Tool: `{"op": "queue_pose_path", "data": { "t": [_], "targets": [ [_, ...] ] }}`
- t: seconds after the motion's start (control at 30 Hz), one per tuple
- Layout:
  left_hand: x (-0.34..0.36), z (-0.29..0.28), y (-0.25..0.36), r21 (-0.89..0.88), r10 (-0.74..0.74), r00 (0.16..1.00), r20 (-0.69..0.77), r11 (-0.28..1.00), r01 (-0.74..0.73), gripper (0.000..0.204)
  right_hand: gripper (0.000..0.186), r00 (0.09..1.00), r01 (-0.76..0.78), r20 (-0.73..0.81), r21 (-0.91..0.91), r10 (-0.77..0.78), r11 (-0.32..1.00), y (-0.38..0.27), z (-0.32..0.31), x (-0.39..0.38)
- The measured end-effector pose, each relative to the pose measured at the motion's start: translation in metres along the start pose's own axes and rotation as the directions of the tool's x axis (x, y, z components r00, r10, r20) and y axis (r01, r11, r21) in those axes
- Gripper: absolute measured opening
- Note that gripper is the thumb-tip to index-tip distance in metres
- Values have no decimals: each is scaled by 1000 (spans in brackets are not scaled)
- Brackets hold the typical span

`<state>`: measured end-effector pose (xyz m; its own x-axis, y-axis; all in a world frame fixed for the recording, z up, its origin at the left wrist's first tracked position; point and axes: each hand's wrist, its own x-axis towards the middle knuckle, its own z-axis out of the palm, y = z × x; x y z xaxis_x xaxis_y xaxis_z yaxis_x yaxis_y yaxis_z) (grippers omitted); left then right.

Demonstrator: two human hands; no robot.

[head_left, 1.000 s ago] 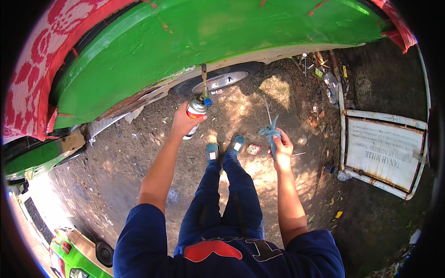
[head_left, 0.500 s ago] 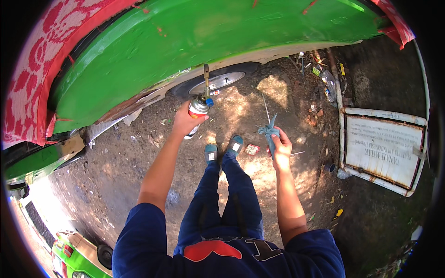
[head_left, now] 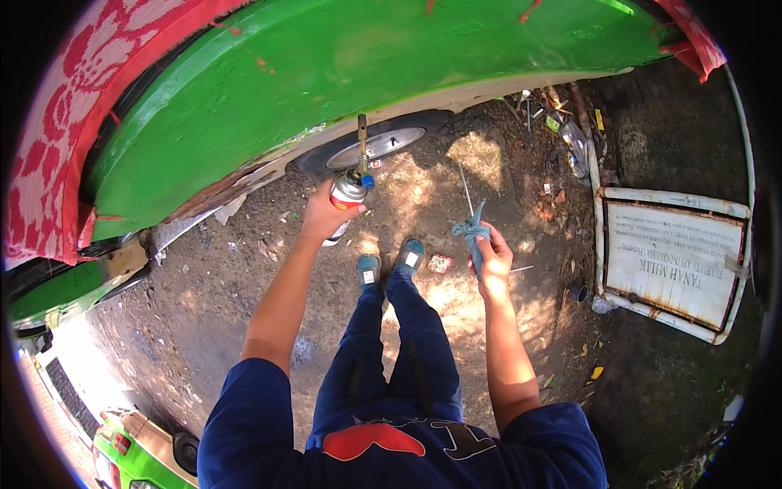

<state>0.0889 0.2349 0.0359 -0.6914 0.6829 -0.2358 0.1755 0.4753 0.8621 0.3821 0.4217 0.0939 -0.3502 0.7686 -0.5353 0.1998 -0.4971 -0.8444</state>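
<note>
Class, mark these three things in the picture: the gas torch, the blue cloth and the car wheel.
Gas torch (head_left: 349,189): head view, on the upper part of its can.
Blue cloth (head_left: 471,231): head view, on its bunched middle.
Car wheel (head_left: 397,145): head view, on its silvery metal centre.

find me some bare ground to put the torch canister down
The widest mostly bare dirt lies left of the left forearm, below the green panel, with small scraps on it. A smaller patch lies right of the torch canister, between the wheel and the shoes. Upper right is crowded: plastic litter lies beside the rusty post.
</note>
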Motion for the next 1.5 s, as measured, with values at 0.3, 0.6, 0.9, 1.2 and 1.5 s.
{"op": "queue_pose_path", "data": {
  "t": [0.3,0.6,0.9,1.2,1.5],
  "targets": [
    [2,8,1,7,-11,1000,-5,1000,11,67,34,1000,-14,10,-7,14,1000,0,-8,3],
    [3,17,-3,-48,-17,1000,-11,999,16,68,30,1000,-14,9,16,14,1000,0,-13,8],
    [-21,-4,-20,-39,-85,995,-57,996,83,63,33,999,-7,33,-16,7,1000,-2,-7,9],
    [-32,-9,-28,12,-106,992,-74,994,107,61,34,999,-6,40,-13,6,1000,1,9,-6],
    [-19,13,-6,-62,-88,996,-12,994,87,64,33,999,-35,-44,-37,33,999,-32,-9,-37]
  ]
}}
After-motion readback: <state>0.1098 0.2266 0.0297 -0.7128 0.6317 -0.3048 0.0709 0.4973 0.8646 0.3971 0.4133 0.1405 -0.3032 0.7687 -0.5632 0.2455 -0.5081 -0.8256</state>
